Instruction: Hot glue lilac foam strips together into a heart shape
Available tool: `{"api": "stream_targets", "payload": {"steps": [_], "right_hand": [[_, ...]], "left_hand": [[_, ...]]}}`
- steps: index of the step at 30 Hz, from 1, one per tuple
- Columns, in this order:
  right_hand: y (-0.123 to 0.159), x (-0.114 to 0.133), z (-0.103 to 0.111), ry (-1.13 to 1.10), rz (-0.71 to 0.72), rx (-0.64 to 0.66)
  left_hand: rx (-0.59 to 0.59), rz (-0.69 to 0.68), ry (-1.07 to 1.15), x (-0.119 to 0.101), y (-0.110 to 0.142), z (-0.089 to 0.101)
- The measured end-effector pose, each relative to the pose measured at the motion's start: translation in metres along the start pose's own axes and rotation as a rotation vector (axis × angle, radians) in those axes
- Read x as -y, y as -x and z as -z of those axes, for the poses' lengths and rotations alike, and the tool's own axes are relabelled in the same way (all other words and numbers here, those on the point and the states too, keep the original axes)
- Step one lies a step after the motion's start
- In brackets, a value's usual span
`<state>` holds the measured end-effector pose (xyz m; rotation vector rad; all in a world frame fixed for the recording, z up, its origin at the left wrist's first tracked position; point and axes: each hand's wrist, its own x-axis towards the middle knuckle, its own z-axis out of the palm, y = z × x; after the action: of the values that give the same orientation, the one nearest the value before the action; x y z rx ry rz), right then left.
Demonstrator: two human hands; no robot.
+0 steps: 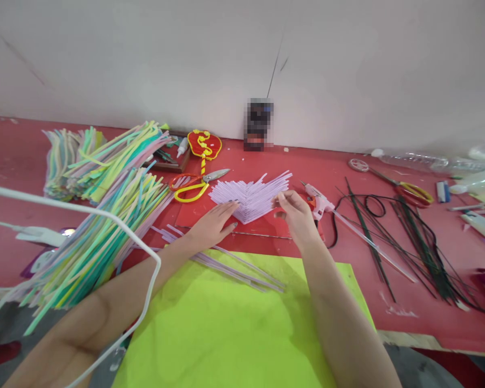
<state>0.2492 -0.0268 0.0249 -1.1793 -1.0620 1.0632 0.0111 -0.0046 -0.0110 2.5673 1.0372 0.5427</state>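
A fan-shaped piece made of pale lilac straws [251, 197] lies on the red table [347, 178] in front of me. My left hand [213, 223] rests flat on its lower left part, fingers stretched out. My right hand [294, 214] is at the piece's right edge, fingers curled and pinching the straw ends. A few loose lilac straws [226, 264] lie across the near edge of a lime-green sheet [226, 323], under my forearms.
A big heap of pastel straws [105, 199] fills the left. Yellow-handled scissors [194, 186] and a red-and-yellow ornament [204, 144] lie behind the piece. To the right are a glue gun [319, 202], dark wires [408, 237], more scissors [404, 188]. A white cable [105, 215] crosses left.
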Motion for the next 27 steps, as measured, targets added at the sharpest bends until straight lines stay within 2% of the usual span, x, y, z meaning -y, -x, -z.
{"api": "stream_targets", "payload": {"steps": [2,4,6,9,10,14,19,24,27], "right_hand": [[0.001,0.005,-0.001,-0.025,0.026,-0.033],[0.003,0.010,-0.002,0.022,0.003,0.037],[0.009,0.015,-0.004,0.143,-0.089,0.296],[0.021,0.022,-0.009,0.406,-0.313,0.888],[0.024,0.023,-0.012,0.497,-0.327,0.962],[0.033,0.020,-0.023,0.750,-0.155,0.839],[0.038,0.012,-0.037,0.882,-0.020,0.910],[0.041,0.011,-0.040,0.936,0.021,0.913],[0.038,0.011,-0.035,0.862,-0.007,0.928]], "left_hand": [[-0.065,0.009,0.063,-0.002,0.000,0.002],[-0.168,0.004,0.141,-0.004,0.000,0.005],[-0.299,0.026,0.236,-0.005,0.000,0.008],[-0.421,0.124,0.395,-0.007,0.001,0.013],[-0.425,0.158,0.440,-0.008,0.002,0.014],[-0.392,0.226,0.527,-0.012,0.002,0.016],[-0.325,0.251,0.603,-0.014,0.002,0.015],[-0.285,0.289,0.511,-0.019,0.006,0.020],[-0.245,0.211,0.356,-0.019,0.007,0.023]]}}
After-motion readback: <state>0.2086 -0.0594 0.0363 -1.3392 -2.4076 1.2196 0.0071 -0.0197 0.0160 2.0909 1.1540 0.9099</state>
